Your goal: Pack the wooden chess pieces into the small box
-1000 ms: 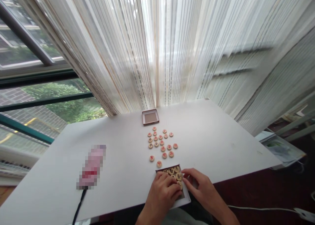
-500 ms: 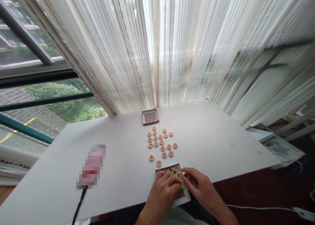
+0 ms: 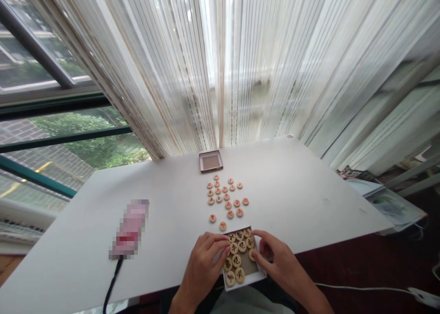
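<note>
A shallow open box [image 3: 243, 283] sits tilted at the table's front edge, holding several round wooden Chinese chess pieces [image 3: 242, 246] with black characters. My left hand [image 3: 206, 263] is curled over the box's left edge, its fingertips by the pieces along that side; exactly what the fingertips touch is partly hidden. At the right edge, my right hand [image 3: 280, 256] grips the box, index finger at the far corner and thumb against a piece [image 3: 252, 255] inside. Bare box bottom shows at the lower right. Beyond the box, loose pieces [image 3: 228, 205] lie on the table, mostly red-marked, a few black.
An open box lid [image 3: 211, 162] rests farther back on the white table [image 3: 285, 181]. To the left lies a pixelated pink object [image 3: 130, 229] with a black cable [image 3: 112, 282]. Curtains [image 3: 240, 75] hang behind, and papers [image 3: 388, 199] are stacked off the right side.
My left hand has drawn back from above the box to its left edge, uncovering the black-marked pieces. The right thumb has come over the right edge. The loose pieces lie as before.
</note>
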Tool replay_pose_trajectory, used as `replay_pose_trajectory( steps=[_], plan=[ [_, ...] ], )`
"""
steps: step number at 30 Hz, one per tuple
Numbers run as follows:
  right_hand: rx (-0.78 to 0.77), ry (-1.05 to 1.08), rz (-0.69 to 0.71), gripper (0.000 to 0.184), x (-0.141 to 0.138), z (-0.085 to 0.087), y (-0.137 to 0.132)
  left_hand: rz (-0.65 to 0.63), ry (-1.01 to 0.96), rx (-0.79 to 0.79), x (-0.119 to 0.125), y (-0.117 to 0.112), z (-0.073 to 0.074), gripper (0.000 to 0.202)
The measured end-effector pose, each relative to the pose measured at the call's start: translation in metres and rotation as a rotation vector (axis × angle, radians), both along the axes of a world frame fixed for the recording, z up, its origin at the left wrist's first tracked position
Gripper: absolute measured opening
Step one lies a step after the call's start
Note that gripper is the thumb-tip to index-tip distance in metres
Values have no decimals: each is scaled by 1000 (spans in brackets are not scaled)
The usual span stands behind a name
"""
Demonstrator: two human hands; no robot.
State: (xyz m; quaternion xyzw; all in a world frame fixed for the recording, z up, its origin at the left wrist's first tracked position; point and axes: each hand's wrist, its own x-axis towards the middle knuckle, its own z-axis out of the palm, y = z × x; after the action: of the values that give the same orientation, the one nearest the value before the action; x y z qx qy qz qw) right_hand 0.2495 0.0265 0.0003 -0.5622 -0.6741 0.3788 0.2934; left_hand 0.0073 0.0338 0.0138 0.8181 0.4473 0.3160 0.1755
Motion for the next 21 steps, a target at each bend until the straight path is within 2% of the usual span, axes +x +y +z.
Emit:
replay_pose_trajectory(
  steps=[5, 10, 15, 19, 21],
  plan=[
    [4, -10, -1, 37, 0, 2, 1, 102, -64, -15, -27, 7, -1, 14],
    [12, -27, -9, 40, -1, 1, 0, 227, -178, -41, -40, 26, -2, 15],
    [31, -22, -15, 38, -2, -1, 0, 330, -189, -34, -48, 70, -1, 20],
    [14, -1, -17, 35, -2, -1, 1, 276, -140, -18, -54, 114, 0, 21],
    [0, 18, -24, 34, -2, -1, 2, 259, -133, -12, -55, 128, -2, 20]
  ],
)
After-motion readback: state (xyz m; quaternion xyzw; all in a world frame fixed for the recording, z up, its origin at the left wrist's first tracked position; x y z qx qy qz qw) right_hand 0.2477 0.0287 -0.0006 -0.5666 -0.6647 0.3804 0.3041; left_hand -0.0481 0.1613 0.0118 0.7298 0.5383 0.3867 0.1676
